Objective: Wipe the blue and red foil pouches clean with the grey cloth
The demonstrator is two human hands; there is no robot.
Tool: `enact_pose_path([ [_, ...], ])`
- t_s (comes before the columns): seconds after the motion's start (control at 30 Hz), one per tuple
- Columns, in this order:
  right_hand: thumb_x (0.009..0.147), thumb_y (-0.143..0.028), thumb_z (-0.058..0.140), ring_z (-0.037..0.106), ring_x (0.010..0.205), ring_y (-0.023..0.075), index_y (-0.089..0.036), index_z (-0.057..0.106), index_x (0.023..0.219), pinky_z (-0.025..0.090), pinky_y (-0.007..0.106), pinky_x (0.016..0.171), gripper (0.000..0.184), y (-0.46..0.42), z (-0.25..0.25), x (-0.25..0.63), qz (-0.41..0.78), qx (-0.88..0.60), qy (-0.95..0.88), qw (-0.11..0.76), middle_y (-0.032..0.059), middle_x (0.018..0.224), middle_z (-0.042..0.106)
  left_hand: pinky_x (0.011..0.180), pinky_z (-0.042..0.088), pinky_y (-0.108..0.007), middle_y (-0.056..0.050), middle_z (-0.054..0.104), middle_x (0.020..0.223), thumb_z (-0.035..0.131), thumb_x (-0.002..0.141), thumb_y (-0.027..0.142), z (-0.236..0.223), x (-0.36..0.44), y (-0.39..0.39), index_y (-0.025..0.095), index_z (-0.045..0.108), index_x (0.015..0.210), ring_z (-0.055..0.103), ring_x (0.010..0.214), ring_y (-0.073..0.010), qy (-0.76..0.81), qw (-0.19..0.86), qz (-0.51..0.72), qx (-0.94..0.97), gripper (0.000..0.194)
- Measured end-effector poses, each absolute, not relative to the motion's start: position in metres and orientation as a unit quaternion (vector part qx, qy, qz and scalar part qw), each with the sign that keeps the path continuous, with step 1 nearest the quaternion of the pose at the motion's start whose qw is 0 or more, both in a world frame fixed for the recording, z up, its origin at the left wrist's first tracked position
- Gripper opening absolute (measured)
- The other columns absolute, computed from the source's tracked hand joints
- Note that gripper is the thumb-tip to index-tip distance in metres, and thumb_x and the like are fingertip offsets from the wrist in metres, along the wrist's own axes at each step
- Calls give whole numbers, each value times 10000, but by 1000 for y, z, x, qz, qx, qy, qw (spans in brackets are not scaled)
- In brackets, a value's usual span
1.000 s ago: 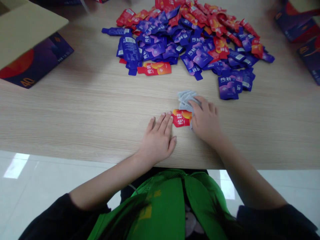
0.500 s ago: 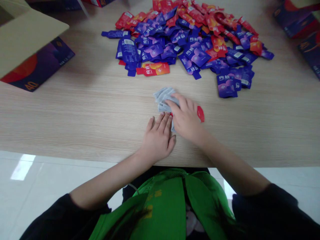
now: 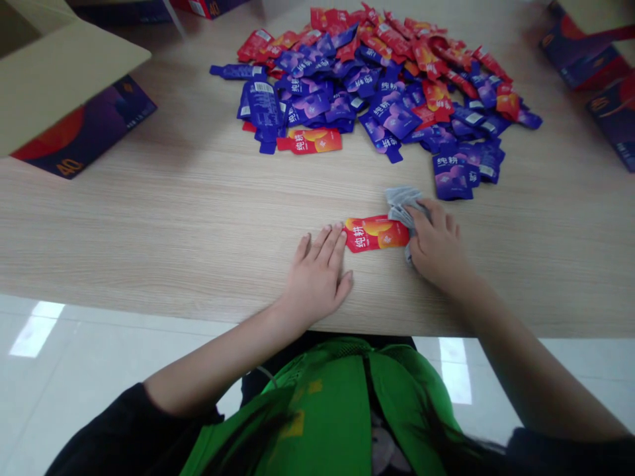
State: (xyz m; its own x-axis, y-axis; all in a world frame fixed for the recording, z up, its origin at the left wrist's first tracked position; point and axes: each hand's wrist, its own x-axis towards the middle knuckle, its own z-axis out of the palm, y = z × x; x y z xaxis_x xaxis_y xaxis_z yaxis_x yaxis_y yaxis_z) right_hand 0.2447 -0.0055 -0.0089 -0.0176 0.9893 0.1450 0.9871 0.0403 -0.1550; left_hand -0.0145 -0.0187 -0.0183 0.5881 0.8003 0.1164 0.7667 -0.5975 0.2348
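Right grip [image 3: 436, 243] clutches the grey cloth [image 3: 403, 196], slid rightward to uncover the red pouch [image 3: 377, 233] on the counter [image 3: 198, 244], so one wipe seems finished; left grip [image 3: 320, 281], fingers flat, pins its end

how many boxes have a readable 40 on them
4 dark-blue-and-red cardboard boxes: the open left box, the back-left box at the top edge, the upper right box and the lower right box. Other 40s may be hidden or out of frame.
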Motion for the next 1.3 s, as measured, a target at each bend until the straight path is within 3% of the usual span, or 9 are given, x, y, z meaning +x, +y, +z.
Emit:
enact_pose_path([
  [0.2, 884, -118, 386, 484, 1306, 316, -180, 557, 1430, 427, 511, 1036, 576, 19, 11, 218, 23, -631, -749, 200, 170, 1452, 502, 1222, 272, -568, -188, 305, 1668, 408, 1002, 397, -17, -13, -18, 29, 337, 1581, 331, 1533, -330, 440, 72, 95, 890, 690],
  [0.4, 978, -209, 411, 487, 1195, 320, -214, 559, 1450, 380, 476, 940, 495, 20, 4, 146, -2, -572, -814, 96, 117, 1558, 474, 1230, 264, -557, -209, 425, 1607, 397, 1007, 437, -15, -13, -17, 28, 426, 1532, 357, 1519, -341, 440, 63, 65, 893, 666],
  [0.5, 970, -222, 425, 487, 1164, 333, -193, 545, 1463, 368, 485, 920, 508, 13, -1, 153, -16, -603, -795, 70, 137, 1560, 470, 1229, 268, -553, -184, 370, 1643, 376, 1017, 420, -15, -13, -17, 46, 378, 1565, 335, 1533, -324, 439, 58, 63, 894, 664],
  [0.87, 880, -168, 412, 504, 1197, 382, -189, 559, 1441, 448, 578, 934, 581, -5, -4, 238, 2, -722, -681, 119, 185, 1498, 464, 1213, 284, -579, -180, 293, 1674, 376, 1010, 366, -19, -11, -19, 29, 334, 1585, 322, 1536, -339, 441, 58, 78, 892, 668],
  [1.1, 855, -73, 400, 476, 1290, 326, -159, 607, 1365, 412, 517, 1055, 556, 12, 23, 186, 38, -645, -733, 212, 180, 1481, 461, 1222, 265, -584, -196, 285, 1674, 362, 1013, 376, -18, -9, -19, 2, 326, 1582, 305, 1543, -344, 445, 53, 67, 892, 682],
  [1.3, 908, -157, 460, 497, 1200, 345, -217, 592, 1416, 419, 531, 982, 529, 7, 1, 150, 31, -629, -765, 133, 143, 1532, 473, 1229, 253, -574, -196, 368, 1641, 370, 1016, 401, -16, -12, -18, 19, 367, 1571, 318, 1538, -340, 440, 62, 65, 894, 674],
])
